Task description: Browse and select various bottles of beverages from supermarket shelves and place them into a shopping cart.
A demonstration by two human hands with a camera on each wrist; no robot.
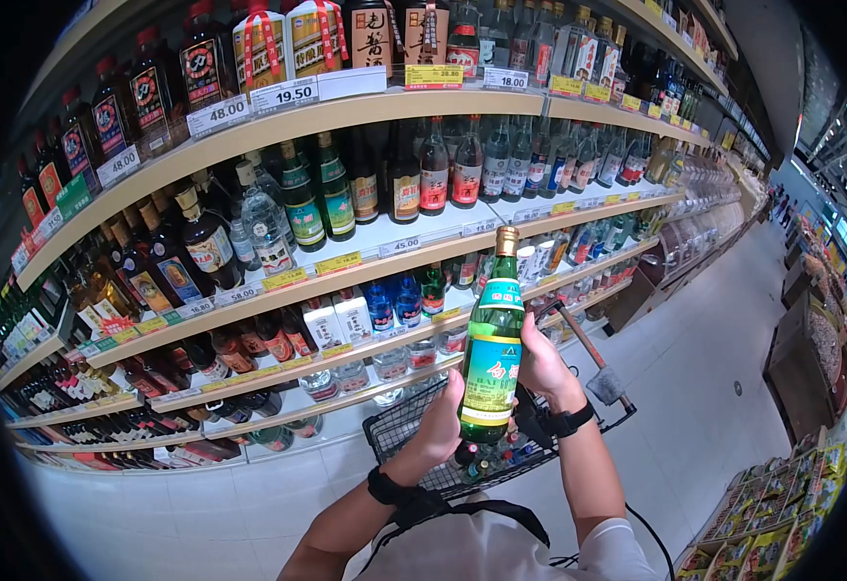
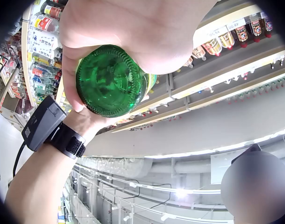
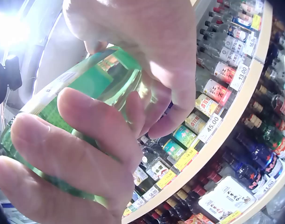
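Observation:
A green glass liquor bottle (image 1: 494, 373) with a gold cap and a green-yellow label stands slightly tilted in front of the person, label toward the head camera. My left hand (image 1: 438, 424) grips its lower left side, thumb along the glass. On the other side my right hand (image 1: 547, 366) holds it, with its thumb up beside the label. The left wrist view looks at the ribbed bottle base (image 2: 111, 80). Curled fingers (image 3: 82, 149) cross the glass in the right wrist view. Similar green bottles (image 1: 334, 194) stand on the shelf ahead.
Long shelves (image 1: 423, 247) of bottles with price tags curve across the front and left. Below the hands is a black wire shopping cart (image 1: 385, 438) with several bottles inside. Aisle floor (image 1: 694, 387) runs off to the right, past bagged goods (image 1: 772, 533) on a rack.

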